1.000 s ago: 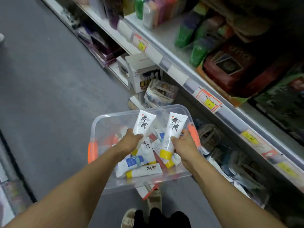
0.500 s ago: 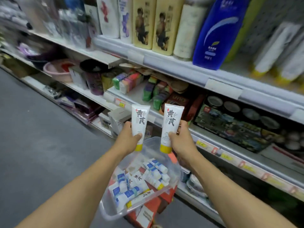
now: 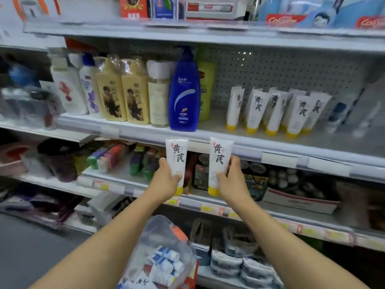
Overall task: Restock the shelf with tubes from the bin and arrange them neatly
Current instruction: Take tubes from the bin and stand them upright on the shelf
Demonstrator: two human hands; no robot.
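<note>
Our left hand [image 3: 166, 180] grips one white tube [image 3: 177, 161], our right hand [image 3: 230, 182] another tube [image 3: 218, 163], fingers curled, upright below the shelf [image 3: 270, 142].

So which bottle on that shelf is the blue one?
The tall blue pump bottle, standing at the right end of the bottle row; beside it the bottles are cream, yellow and green.

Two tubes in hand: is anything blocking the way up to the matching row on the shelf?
Only the shelf's front lip, just above the tubes in the left hand and right hand. Bare shelf lies between the blue bottle and the row.
</note>
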